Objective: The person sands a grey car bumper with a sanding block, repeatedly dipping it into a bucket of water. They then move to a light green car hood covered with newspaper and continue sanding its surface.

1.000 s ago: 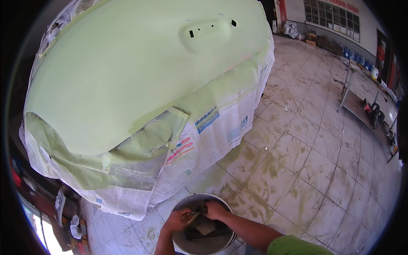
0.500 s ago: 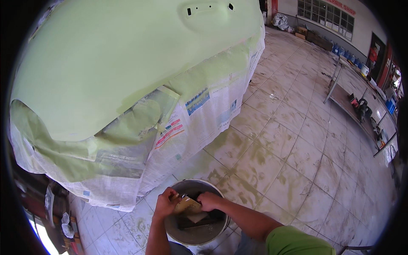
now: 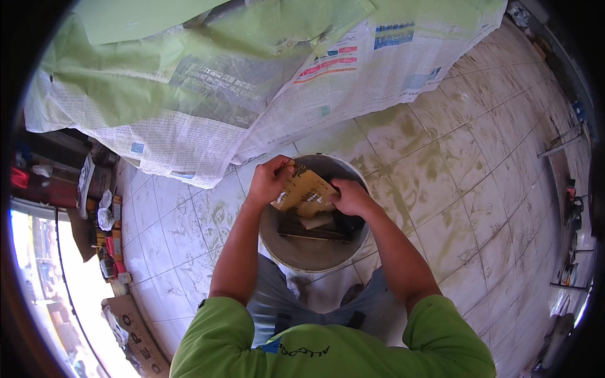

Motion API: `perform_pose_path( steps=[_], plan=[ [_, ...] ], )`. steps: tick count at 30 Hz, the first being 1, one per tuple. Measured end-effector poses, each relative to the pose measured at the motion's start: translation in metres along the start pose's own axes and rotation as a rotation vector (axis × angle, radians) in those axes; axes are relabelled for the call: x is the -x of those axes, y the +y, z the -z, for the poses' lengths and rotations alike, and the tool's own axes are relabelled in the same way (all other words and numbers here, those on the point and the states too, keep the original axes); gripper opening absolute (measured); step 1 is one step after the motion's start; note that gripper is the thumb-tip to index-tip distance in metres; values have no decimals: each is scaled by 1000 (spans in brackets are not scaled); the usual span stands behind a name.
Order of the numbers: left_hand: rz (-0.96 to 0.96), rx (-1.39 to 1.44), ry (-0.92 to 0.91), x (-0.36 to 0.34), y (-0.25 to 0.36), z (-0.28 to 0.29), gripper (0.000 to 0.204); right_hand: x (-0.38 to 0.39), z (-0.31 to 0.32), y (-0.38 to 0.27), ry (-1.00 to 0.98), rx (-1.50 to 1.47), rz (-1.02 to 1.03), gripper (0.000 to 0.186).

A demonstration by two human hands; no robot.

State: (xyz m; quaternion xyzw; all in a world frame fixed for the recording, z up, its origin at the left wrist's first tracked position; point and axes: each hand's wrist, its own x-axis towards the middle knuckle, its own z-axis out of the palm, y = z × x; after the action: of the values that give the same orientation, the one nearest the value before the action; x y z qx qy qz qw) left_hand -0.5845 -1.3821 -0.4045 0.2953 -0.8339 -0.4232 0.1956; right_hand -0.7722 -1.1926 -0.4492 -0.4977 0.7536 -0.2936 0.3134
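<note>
A worn, yellow-brown sheet of sandpaper [image 3: 304,191] with dark blotches stretches between my two hands above a round grey bucket [image 3: 309,255]. Its left upper edge is pinched by my left hand [image 3: 271,181], fingers closed. My right hand [image 3: 350,198] grips the right end, thumb on top. Under the sheet, inside the bucket, a pale block-like piece [image 3: 317,221] shows beside a dark flat strip [image 3: 315,233]. Something black lies below my right hand, its kind unclear.
Ahead stands a pale green vehicle panel [image 3: 138,19] skirted with taped newspaper [image 3: 189,135]. Greenish smears mark the tiled floor [image 3: 435,189]. At far right is a metal rack [image 3: 561,183]. Boxes and clutter, including a cardboard box [image 3: 132,331], line the left side.
My view has tipped downward, so the bucket appears higher and my shirt and legs show. The sandpaper is now raised and spread flatter between both hands.
</note>
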Motion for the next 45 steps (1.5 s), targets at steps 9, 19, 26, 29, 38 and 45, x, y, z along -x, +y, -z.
perform_pose_path(
  steps=[9, 19, 26, 29, 38, 45],
  plan=[
    [-56, 68, 187, -1, -2, 4, 25, -14, 0, 3, 151, -97, -97, 26],
    [-77, 324, -296, -3, 8, -5, 39, -31, -11, 25, 212, -445, 172, 23],
    [49, -26, -428, 2, -2, -12, 33, -29, -9, 11, 98, -276, -28, 24],
    [45, -157, -411, 1, -10, -16, 32, -30, -13, 6, 51, -318, -68, 26],
    [41, -235, -621, 4, -11, -16, 34, -22, -32, 20, 3, 40, -127, 26],
    [166, 38, -435, 5, -26, -3, 33, -34, -14, -5, -60, -339, -216, 45]
  ],
)
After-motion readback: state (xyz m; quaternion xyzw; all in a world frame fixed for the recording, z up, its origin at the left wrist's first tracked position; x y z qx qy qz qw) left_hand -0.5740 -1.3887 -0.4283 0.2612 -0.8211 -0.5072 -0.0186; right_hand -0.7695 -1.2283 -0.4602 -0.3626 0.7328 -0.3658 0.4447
